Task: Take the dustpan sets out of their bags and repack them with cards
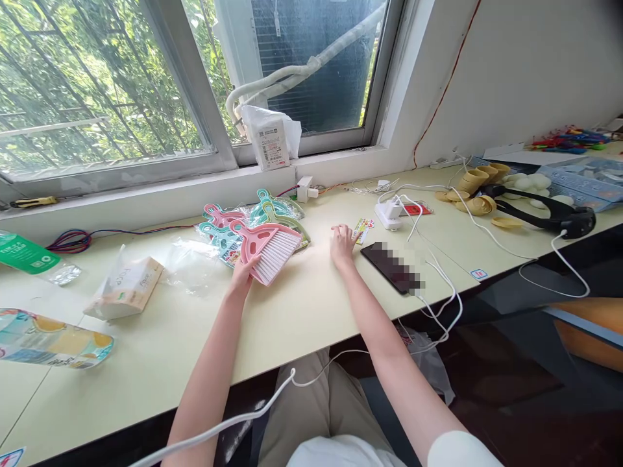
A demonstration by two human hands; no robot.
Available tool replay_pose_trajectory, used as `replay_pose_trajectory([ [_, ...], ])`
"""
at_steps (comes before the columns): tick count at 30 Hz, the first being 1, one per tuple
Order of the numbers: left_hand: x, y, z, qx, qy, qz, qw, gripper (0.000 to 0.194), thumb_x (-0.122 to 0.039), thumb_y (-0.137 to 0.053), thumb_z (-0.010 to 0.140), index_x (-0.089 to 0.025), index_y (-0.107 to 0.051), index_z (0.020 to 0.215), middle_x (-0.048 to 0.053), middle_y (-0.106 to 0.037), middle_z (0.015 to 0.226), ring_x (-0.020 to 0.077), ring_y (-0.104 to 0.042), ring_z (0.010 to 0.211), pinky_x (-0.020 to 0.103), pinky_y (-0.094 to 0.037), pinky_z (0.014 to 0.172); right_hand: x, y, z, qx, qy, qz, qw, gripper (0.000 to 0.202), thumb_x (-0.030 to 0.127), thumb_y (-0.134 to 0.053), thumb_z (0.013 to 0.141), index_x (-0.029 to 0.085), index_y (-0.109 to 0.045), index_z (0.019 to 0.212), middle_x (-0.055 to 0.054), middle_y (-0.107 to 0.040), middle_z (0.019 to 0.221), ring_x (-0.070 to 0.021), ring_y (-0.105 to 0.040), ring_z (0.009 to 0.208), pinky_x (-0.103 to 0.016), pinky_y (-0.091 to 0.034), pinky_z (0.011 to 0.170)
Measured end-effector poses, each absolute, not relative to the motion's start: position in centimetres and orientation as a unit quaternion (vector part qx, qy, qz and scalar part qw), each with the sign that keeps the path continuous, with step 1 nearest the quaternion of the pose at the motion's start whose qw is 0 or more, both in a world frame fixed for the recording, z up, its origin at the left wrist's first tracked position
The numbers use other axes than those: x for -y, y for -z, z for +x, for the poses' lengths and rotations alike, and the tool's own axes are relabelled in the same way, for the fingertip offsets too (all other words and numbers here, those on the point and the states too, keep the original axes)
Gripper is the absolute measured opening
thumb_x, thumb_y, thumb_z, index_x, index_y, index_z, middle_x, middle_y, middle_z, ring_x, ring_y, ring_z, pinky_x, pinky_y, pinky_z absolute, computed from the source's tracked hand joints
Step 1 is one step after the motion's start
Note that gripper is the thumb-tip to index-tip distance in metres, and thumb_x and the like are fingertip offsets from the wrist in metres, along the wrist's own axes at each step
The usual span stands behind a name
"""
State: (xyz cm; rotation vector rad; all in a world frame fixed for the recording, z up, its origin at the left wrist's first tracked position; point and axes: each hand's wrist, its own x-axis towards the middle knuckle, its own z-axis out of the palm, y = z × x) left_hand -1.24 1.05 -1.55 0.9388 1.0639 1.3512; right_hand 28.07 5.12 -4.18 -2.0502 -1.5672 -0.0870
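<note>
My left hand (244, 272) is closed on a pink mini dustpan (249, 241) with a white-bristled brush (279, 255) lying in it, tilted above the table. Right behind it lie more small dustpan sets in clear wrapping: another pink one (219, 213), a teal one (265, 198) and a green one (302, 232). My right hand (342, 245) rests on the table top with loosely bent fingers and nothing visible in them. At its right side is a small colourful printed card (363, 229); whether the fingers touch it I cannot tell.
A phone (393, 267) and a white charger (388, 214) with trailing cables lie to the right. Beyond are a black headset (549, 211) and tan cups (472, 181). Crumpled clear plastic (192, 266), a tissue pack (127, 288) and bottles (53, 340) lie left. A window runs behind.
</note>
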Motion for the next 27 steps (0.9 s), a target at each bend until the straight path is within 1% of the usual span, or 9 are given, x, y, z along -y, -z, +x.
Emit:
replay_pose_trajectory([
  [2, -1.0, 1.5, -1.1, -0.453, -0.574, 0.396, 0.555, 0.055, -0.027, -0.081, 0.054, -0.016, -0.063, 0.104, 0.009, -0.067, 0.103, 0.0244, -0.064, 0.094, 0.030, -0.055, 0.074, -5.4, 4.3, 28.5, 0.535, 0.051, -0.797, 0.276, 0.044, 0.012, -0.036, 0.087, 0.012, -0.046, 0.130, -0.021, -0.036, 0.143, -0.0328, -0.026, 0.135, -0.064, -0.001, 0.108],
  [4, -1.0, 1.5, -1.0, -0.458, -0.572, 0.390, 0.557, 0.054, -0.027, -0.080, 0.055, -0.016, -0.062, 0.105, 0.009, -0.067, 0.103, 0.0235, -0.065, 0.092, 0.030, -0.055, 0.074, -5.6, 4.6, 29.0, 0.512, 0.018, -0.818, 0.261, 0.045, 0.018, -0.038, 0.088, 0.006, -0.043, 0.132, -0.026, -0.032, 0.144, -0.0357, -0.022, 0.136, -0.066, -0.003, 0.106],
  [6, -1.1, 1.6, -1.0, -0.463, -0.574, 0.385, 0.555, 0.053, -0.027, -0.080, 0.057, -0.017, -0.062, 0.105, 0.009, -0.068, 0.101, 0.0230, -0.065, 0.090, 0.030, -0.055, 0.074, -5.7, 4.7, 29.1, 0.542, -0.025, -0.801, 0.254, 0.042, 0.012, -0.035, 0.087, 0.010, -0.050, 0.126, -0.021, -0.041, 0.140, -0.0314, -0.030, 0.132, -0.065, -0.003, 0.106],
  [9, -1.2, 1.8, -1.1, -0.473, -0.573, 0.391, 0.544, 0.049, -0.029, -0.079, 0.057, -0.017, -0.063, 0.102, 0.008, -0.068, 0.099, 0.0227, -0.065, 0.089, 0.029, -0.055, 0.072, -5.6, 4.7, 28.7, 0.616, -0.029, -0.742, 0.265, 0.048, -0.001, -0.030, 0.079, 0.020, -0.063, 0.107, -0.009, -0.060, 0.119, -0.0226, -0.043, 0.120, -0.061, 0.005, 0.108],
  [11, -1.3, 2.0, -1.2, -0.477, -0.571, 0.395, 0.539, 0.049, -0.030, -0.079, 0.057, -0.016, -0.063, 0.102, 0.008, -0.068, 0.098, 0.0221, -0.065, 0.088, 0.028, -0.055, 0.071, -5.5, 4.7, 28.2, 0.616, -0.002, -0.738, 0.275, 0.046, -0.001, -0.031, 0.077, 0.020, -0.065, 0.101, -0.008, -0.064, 0.110, -0.0226, -0.046, 0.114, -0.061, 0.008, 0.108],
  [16, -1.5, 2.2, -1.4, -0.473, -0.581, 0.385, 0.539, 0.051, -0.030, -0.080, 0.056, -0.015, -0.063, 0.101, 0.008, -0.068, 0.098, 0.0210, -0.065, 0.087, 0.029, -0.054, 0.072, -5.6, 5.1, 27.6, 0.581, 0.031, -0.764, 0.280, 0.040, 0.010, -0.037, 0.086, 0.015, -0.056, 0.120, -0.015, -0.053, 0.130, -0.0271, -0.039, 0.122, -0.065, 0.008, 0.105],
  [20, -1.4, 2.1, -1.2, -0.471, -0.583, 0.386, 0.538, 0.051, -0.029, -0.081, 0.055, -0.015, -0.063, 0.100, 0.007, -0.068, 0.099, 0.0209, -0.065, 0.087, 0.029, -0.054, 0.073, -5.8, 5.3, 28.4, 0.605, 0.007, -0.749, 0.270, 0.041, 0.003, -0.034, 0.084, 0.018, -0.066, 0.105, -0.010, -0.057, 0.127, -0.0244, -0.038, 0.125, -0.062, 0.009, 0.108],
  [23, -1.3, 1.9, -1.0, -0.469, -0.583, 0.384, 0.541, 0.051, -0.028, -0.081, 0.055, -0.016, -0.063, 0.102, 0.007, -0.068, 0.100, 0.0213, -0.065, 0.088, 0.030, -0.054, 0.074, -5.6, 4.9, 28.9, 0.575, 0.018, -0.762, 0.297, 0.042, 0.002, -0.032, 0.083, 0.019, -0.069, 0.095, -0.011, -0.050, 0.134, -0.0252, -0.032, 0.130, -0.063, 0.008, 0.107],
  [27, -1.2, 1.6, -0.8, -0.471, -0.594, 0.375, 0.534, 0.049, -0.026, -0.080, 0.057, -0.016, -0.063, 0.101, 0.008, -0.069, 0.099, 0.0219, -0.065, 0.089, 0.033, -0.054, 0.079, -5.3, 4.4, 28.0, 0.531, 0.006, -0.789, 0.310, 0.040, 0.011, -0.031, 0.089, 0.017, -0.061, 0.114, -0.015, -0.042, 0.141, -0.0285, -0.031, 0.132, -0.068, 0.002, 0.104],
])
